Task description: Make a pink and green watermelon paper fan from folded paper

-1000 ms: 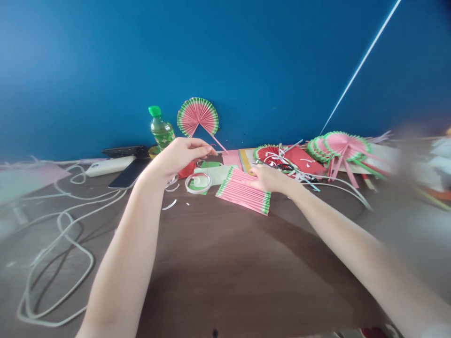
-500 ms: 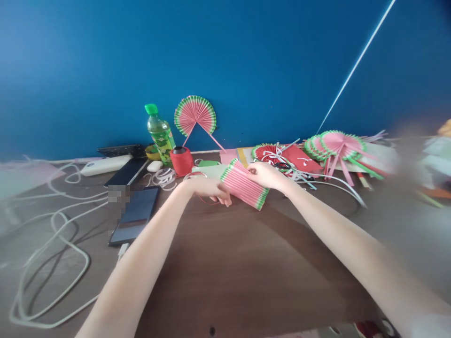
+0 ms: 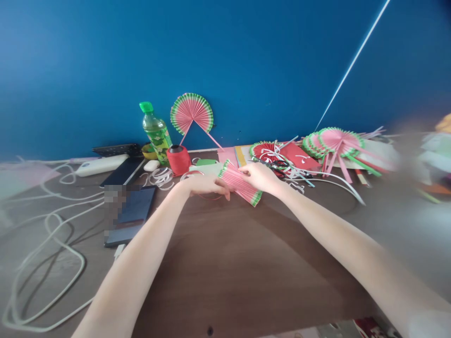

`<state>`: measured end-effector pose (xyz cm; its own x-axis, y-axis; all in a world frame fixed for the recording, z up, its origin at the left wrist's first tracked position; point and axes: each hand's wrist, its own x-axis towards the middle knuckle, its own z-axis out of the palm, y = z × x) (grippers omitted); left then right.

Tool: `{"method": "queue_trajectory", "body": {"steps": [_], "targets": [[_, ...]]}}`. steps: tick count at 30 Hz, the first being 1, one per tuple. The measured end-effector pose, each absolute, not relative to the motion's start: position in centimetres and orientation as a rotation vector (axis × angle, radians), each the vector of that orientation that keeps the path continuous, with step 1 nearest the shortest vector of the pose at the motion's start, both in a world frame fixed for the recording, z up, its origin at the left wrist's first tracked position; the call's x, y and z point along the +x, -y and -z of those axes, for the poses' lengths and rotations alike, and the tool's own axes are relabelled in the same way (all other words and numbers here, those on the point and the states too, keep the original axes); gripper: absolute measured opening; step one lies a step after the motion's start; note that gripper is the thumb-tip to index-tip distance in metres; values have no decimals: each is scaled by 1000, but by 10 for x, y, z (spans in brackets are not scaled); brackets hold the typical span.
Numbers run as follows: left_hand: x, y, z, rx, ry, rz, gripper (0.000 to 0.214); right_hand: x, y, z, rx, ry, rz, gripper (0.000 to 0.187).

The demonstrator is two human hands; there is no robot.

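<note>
Fingers of the right hand [image 3: 262, 178] were clamped on a pleated paper sheet [image 3: 237, 182], pink with green-banded ends, which sat slanted near the middle of the desk's far edge. Those of the left hand [image 3: 211, 186] were bent just beside its left side; from my spot I couldn't tell whether they gripped anything.

Behind rose a smooth blue wall [image 3: 246, 56], meeting the dark brown, faintly grained desk [image 3: 225, 263] along its far edge. White cable [image 3: 84, 263] looped smoothly over the desk's left side. Toward the far right corner lay a heap of paper fans [image 3: 338, 141], ribbed and green-rimmed. Left of the middle, at the far edge, stood a clear plastic bottle [image 3: 157, 138], a round pleated fan [image 3: 192, 110] against the wall, and a dark-topped red cylinder [image 3: 179, 162]. White paper curls [image 3: 162, 177] lay near it. The bottle's leafy green label was too small to read.
</note>
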<state>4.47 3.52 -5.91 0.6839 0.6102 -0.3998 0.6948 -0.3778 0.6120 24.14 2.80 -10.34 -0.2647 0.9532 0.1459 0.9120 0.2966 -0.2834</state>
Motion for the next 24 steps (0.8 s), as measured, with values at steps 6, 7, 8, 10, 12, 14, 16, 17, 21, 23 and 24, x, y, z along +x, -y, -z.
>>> {"method": "queue_trajectory", "body": {"steps": [6,7,8,10,12,14,16,17,21,23,24], "targets": [[45,-36,59,2171,-1018,213,26,238,-28,116,-1572,2390,-117,22],[45,-37,59,2179,-1015,215,27,238,-29,118,-1549,2399,-117,22],[45,-38,60,2182,-1007,211,28,238,-30,118,-1525,2417,-122,22],[45,-39,63,2166,-975,190,28,238,-31,118,-1475,2468,-175,25],[45,-40,65,2140,-947,170,28,238,-31,115,-1438,2503,-291,28],[45,-40,66,2135,-961,165,28,238,-31,112,-1431,2510,-441,29],[46,-39,65,2148,-999,152,27,237,-30,110,-1427,2509,-565,27],[47,-38,65,2151,-1013,141,27,237,-30,110,-1427,2504,-598,24],[49,-35,65,2136,-1041,72,25,236,-31,114,-1452,2421,-574,6],[50,-36,67,2117,-1030,22,23,237,-32,115,-1487,2321,-580,6],[50,-37,69,2103,-1016,-19,23,238,-33,115,-1501,2254,-600,7]]}}
